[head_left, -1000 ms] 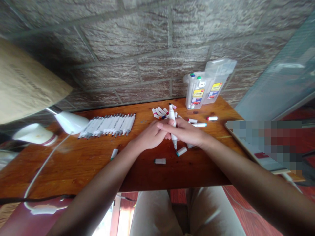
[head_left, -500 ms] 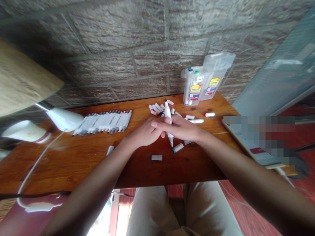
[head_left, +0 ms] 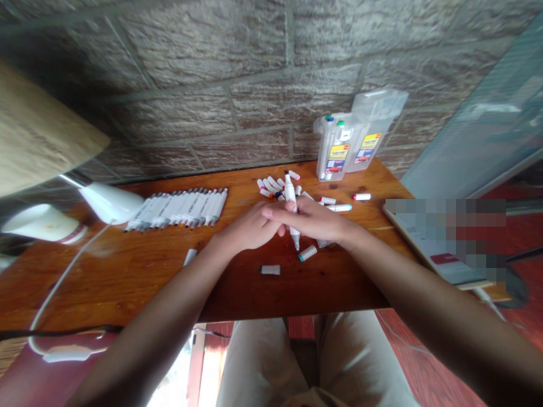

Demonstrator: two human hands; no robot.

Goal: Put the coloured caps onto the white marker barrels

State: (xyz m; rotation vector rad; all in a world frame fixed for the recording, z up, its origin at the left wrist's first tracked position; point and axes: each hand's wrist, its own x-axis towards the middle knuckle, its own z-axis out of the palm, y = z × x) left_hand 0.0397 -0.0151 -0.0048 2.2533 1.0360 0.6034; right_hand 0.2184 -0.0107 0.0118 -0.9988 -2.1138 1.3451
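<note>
Two hands meet above a wooden desk (head_left: pixel 148 282), where the right hand (head_left: pixel 320 219) pinches an uncapped white marker (head_left: pixel 290 194) under its thumb, dark tip up. The left hand (head_left: pixel 253 227) presses against the right, its fingers partly hidden, so whether it also grips cannot be told. A teal-rimmed cap (head_left: pixel 307 252) lies near the marker's lower tip, with a row of pens (head_left: pixel 182 209) to the left and a clear case (head_left: pixel 335 155) standing by the wall (head_left: pixel 258 107).
</note>
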